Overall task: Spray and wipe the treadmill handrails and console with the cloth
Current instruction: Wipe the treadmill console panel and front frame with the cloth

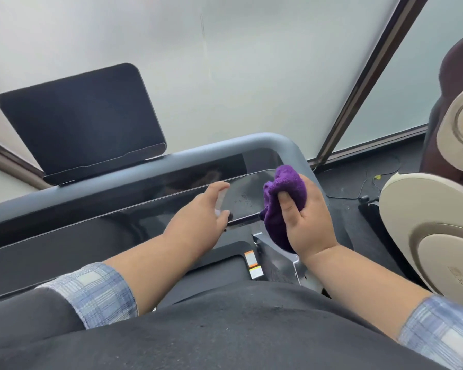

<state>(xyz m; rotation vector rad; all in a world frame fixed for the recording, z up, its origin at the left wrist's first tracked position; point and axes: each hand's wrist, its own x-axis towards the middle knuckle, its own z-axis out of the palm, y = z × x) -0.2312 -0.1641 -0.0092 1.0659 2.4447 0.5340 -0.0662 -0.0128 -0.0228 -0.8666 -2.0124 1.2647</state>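
Head view: both hands at right end of treadmill console, cloth in right.

Far left: dark tablet-like screen propped upright on grey handrail, which curves down at right. Below it: glossy black console running left to right. Left hand curled round a small pale object, possibly a spray bottle, mostly hidden; fingertips touching console edge. Just right: right hand clamped on bunched purple cloth, thumb pressed into folds, cloth near console's right end, contact unclear. Plaid sleeve cuffs on both forearms. Orange and yellow labels on treadmill deck below. Far right: beige massage chair beside the treadmill.
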